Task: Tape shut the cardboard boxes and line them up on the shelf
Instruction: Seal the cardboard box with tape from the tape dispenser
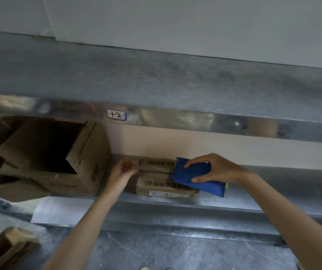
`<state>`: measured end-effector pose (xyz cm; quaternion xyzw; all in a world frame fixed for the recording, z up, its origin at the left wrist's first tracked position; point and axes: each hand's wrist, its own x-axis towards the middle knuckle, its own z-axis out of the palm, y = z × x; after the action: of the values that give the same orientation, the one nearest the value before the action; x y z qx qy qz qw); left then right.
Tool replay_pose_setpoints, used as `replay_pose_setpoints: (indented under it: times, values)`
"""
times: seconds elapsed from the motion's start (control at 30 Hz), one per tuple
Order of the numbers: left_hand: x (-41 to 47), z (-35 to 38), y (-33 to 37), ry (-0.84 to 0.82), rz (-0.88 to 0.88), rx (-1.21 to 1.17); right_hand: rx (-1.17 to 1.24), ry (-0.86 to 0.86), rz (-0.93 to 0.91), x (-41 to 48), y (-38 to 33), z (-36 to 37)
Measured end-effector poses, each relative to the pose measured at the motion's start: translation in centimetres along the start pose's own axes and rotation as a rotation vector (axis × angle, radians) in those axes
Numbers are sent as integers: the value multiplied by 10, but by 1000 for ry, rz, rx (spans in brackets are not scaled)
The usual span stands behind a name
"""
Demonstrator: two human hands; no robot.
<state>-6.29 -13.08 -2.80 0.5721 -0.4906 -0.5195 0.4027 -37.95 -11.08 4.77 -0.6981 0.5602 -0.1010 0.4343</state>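
Both hands reach to the small cardboard box (pixel 160 184), which lies flat at the front edge of the lower metal shelf (pixel 273 191). Right hand (pixel 212 168) grips a blue tool (pixel 197 178) tilted over the box's right end. Left hand (pixel 124 168) is curled at its left end (too blurred to tell whether it pinches anything). A large open box (pixel 58 152) stands just beside it, toward the shelf's left end. Above runs a dull upper shelf (pixel 156 78) with a handwritten label (pixel 116 114) on its front edge, a white wall (pixel 195 20) behind. Below, a white sheet (pixel 58 211) hangs over the grey tiled floor (pixel 175 250).
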Motion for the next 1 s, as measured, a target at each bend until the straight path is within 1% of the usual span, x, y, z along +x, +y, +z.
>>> replay_pose_setpoints:
  times: [0.07,0.2,0.43,0.53,0.67,0.8,0.93,1.0]
  values:
    - [2,-1,-1,19,-69,-72,7,-6,2,1,2,0]
    - [6,0,-6,38,-170,-94,13,-13,0,2,4,0]
    - [12,7,-26,57,-233,-73,21,-21,-3,1,4,1]
    - [9,13,-33,72,-223,-87,15,-15,-2,1,4,2]
    - [5,15,-36,81,-166,-32,14,-7,2,1,4,4]
    - [2,14,-36,85,-33,84,-1,9,-7,1,3,5]
    - [-1,7,-39,141,112,284,3,11,-8,-1,3,6]
    - [-1,7,-37,164,174,313,1,-2,-4,-1,4,6]
